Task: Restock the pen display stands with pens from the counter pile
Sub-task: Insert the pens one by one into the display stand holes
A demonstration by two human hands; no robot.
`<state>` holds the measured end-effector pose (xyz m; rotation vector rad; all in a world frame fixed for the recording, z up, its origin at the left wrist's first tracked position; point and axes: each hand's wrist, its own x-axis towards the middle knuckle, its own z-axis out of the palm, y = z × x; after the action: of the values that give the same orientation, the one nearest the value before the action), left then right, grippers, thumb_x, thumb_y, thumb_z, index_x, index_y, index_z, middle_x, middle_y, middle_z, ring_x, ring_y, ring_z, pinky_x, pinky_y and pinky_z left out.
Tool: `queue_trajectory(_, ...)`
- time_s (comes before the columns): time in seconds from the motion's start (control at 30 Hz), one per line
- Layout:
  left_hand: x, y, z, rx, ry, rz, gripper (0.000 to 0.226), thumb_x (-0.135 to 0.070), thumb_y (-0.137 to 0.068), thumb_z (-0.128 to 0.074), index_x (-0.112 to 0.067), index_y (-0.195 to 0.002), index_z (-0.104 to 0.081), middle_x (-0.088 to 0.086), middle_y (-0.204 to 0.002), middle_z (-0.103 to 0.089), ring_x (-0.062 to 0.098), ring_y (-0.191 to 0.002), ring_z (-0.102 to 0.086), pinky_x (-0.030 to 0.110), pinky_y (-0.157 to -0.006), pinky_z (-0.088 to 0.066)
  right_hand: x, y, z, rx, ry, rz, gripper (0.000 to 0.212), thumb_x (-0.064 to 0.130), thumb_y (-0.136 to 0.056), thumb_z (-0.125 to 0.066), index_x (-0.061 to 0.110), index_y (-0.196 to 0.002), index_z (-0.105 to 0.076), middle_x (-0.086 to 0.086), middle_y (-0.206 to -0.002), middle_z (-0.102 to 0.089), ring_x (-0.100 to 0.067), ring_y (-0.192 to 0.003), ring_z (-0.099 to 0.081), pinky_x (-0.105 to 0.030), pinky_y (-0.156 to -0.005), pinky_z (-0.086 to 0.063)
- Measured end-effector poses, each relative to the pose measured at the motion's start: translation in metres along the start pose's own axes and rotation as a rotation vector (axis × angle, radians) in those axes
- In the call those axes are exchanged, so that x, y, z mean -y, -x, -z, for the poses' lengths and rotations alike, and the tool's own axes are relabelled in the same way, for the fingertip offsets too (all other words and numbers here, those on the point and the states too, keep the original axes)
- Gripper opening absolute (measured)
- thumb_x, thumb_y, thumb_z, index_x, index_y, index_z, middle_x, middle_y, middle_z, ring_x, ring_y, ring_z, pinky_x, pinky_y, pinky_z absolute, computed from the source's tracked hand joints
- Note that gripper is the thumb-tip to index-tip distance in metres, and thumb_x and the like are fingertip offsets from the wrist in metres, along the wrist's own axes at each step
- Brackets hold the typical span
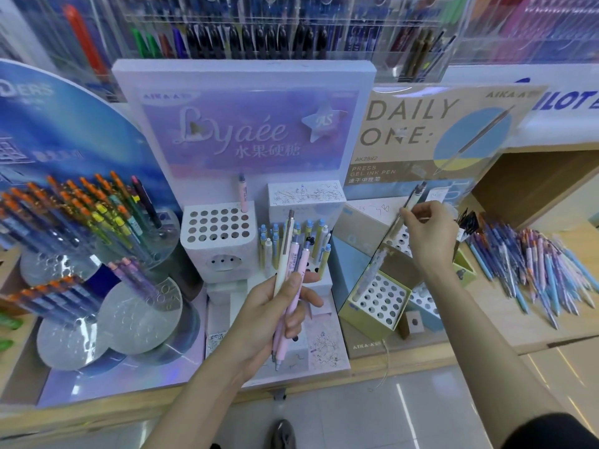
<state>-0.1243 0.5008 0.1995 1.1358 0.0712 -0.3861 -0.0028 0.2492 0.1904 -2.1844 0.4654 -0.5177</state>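
Left fingers (291, 282) clasp a bundle of pens (293, 254); right fingers (418, 209) pinch a pale gel pen (413, 197) above the Daily One stand (385, 299); right of them, a large pen pile (531, 264) covers the surface (486, 319); the Lyaée block (214, 228) beyond the left fingers is mostly empty holes; restocking looks barely begun.

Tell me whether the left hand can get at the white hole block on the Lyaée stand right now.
Probably yes: the left hand hovers just before the white hole block, nothing between, though it grips several pens.
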Motion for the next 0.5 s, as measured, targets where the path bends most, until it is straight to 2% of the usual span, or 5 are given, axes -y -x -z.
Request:
queue_trajectory(0.17,0.0,0.004,0.004,-0.01,-0.004,-0.004,0.029,-0.04,-0.08,-0.057,-0.02,-0.093,-0.075,0.004,-0.075,-0.067,0.007,-0.043,-0.036,0.017,-0.042,-0.035,-0.003,0.002,0.004,0.046,0.081,0.064,0.015,0.021,-0.091,-0.064,0.006,-0.092,-0.062,0.0,-0.078,-0.058,-0.013,-0.068,-0.052,-0.026,-0.065,-0.04)
queue_trajectory(0.3,0.0,0.008,0.004,-0.008,0.005,0.0,0.03,-0.04,-0.079,-0.058,-0.019,-0.091,-0.075,0.004,-0.073,-0.067,0.007,-0.043,-0.037,0.016,-0.042,-0.036,-0.002,0.005,0.006,0.05,0.074,0.01,0.018,0.022,-0.091,-0.064,0.005,-0.097,-0.062,-0.007,-0.088,-0.064,-0.01,-0.068,-0.054,-0.018,-0.059,-0.039)
queue_trajectory(0.43,-0.002,0.012,0.005,0.007,0.004,0.0,0.031,-0.039,-0.082,-0.057,-0.017,-0.093,-0.074,0.006,-0.074,-0.067,0.007,-0.043,-0.038,0.016,-0.042,-0.036,0.018,0.029,0.008,0.007,0.108,0.061,0.035,0.027,-0.09,-0.064,0.01,-0.118,-0.052,-0.007,-0.109,-0.055,-0.019,-0.087,-0.057,-0.034,-0.075,-0.047)
queue_trajectory(0.5,-0.003,0.014,0.008,0.026,0.003,0.012,0.031,-0.037,-0.084,-0.055,-0.016,-0.095,-0.074,0.006,-0.075,-0.067,0.007,-0.044,-0.038,0.017,-0.042,-0.036,0.042,0.054,0.007,0.039,-0.092,0.098,0.036,0.031,-0.09,-0.062,0.016,-0.12,-0.051,-0.001,-0.107,-0.053,-0.008,-0.087,-0.054,-0.026,-0.076,-0.047)
